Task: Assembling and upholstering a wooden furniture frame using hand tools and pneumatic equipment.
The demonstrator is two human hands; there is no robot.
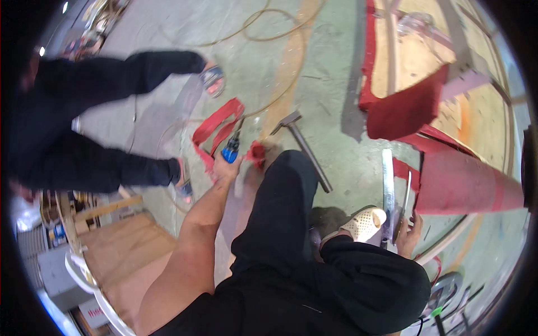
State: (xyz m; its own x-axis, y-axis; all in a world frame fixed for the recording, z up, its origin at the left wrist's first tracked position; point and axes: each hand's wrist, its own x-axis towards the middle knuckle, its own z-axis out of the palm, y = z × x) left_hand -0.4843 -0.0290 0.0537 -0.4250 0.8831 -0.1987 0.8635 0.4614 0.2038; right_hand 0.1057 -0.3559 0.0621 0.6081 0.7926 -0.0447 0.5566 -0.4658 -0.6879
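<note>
- Biggest: grey-green floor (pixel 336 73), under everything.
- Wooden frame with red fabric (pixel 471 182), right side, a red flap standing out toward me.
- Co-worker (pixel 106 78) at left, dark trousers, sandals, well apart from my hands.
- Tan wooden panel (pixel 129 243), lower left, beside my forearm.
- Yellowish hose (pixel 269 38) loops over the floor and runs down toward the blue tool; can't make out the join.
- Hammer (pixel 308 154) lies on the floor just beyond my knee, nobody holding it.
- Red fabric strip (pixel 210 131) lies looped beside the blue tool, frayed end near my fingers.
- Flat metal bar (pixel 388 193), near my cream clog (pixel 364 224).
- My left hand (pixel 227 168) is closed around the blue tool (pixel 230 153), nose pointing away from me.
- My right hand (pixel 409 236) is low by the frame, fingers curled at a thin metal piece (pixel 407 196); can't tell if I grip it.
- Step, my judgement: tool in hand, not visibly applied to the frame. Using it there would call for bringing it across, clear of strip and hammer.
</note>
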